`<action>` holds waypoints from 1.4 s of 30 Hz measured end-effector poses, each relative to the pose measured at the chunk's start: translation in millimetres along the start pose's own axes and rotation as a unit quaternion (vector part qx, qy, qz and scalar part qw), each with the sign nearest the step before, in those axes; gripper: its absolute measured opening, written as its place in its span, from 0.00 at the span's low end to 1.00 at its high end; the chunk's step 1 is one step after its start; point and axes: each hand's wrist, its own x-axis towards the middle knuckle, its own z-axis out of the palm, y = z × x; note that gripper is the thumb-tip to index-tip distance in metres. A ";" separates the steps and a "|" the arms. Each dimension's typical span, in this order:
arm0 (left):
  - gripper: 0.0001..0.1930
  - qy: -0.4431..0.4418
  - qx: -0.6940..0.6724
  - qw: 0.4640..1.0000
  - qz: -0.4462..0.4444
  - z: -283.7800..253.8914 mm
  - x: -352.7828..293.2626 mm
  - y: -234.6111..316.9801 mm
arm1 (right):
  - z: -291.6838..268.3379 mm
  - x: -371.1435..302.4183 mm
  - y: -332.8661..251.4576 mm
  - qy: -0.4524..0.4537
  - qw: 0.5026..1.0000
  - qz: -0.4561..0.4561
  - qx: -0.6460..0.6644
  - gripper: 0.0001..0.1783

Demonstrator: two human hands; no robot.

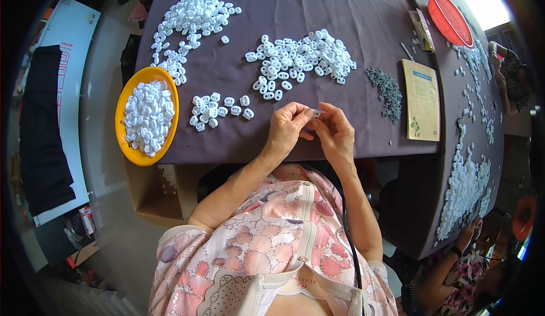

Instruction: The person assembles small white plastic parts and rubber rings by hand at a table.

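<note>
Above the table (pixel 227 146), the left hand (pixel 285 129) and right hand (pixel 337 134) have fingers clamped on one white piece (pixel 316 113); the yellow bowl (pixel 129 152) is well filled, loose piles (pixel 304 58) apparently left.

Left grip (pixel 285 127) beside right grip (pixel 337 133)

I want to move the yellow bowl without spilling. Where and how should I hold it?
Take the yellow bowl probably by its rim, two-handed, from its left and right, keeping it level. The rim is bare on both those sides, while loose white pieces lie by its far edge, and the heap inside looks full enough to spill.
</note>
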 end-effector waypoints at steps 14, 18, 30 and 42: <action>0.09 -0.032 0.118 0.992 0.037 -5.4 1.9 -2.3 | -0.7 2.8 2.9 -0.022 0.996 0.053 0.065 0.15; 0.09 -0.024 0.116 0.992 0.043 -8.6 3.9 -9.0 | 3.4 1.8 -4.4 -0.029 0.999 0.018 -0.005 0.18; 0.09 -0.024 0.082 0.995 0.046 -10.0 3.4 -6.2 | -0.4 7.9 -13.8 -0.037 0.978 -0.112 -0.173 0.13; 0.08 -0.039 0.091 0.994 0.045 -12.6 1.9 -7.3 | -2.5 7.7 -9.8 -0.044 0.975 -0.131 -0.172 0.14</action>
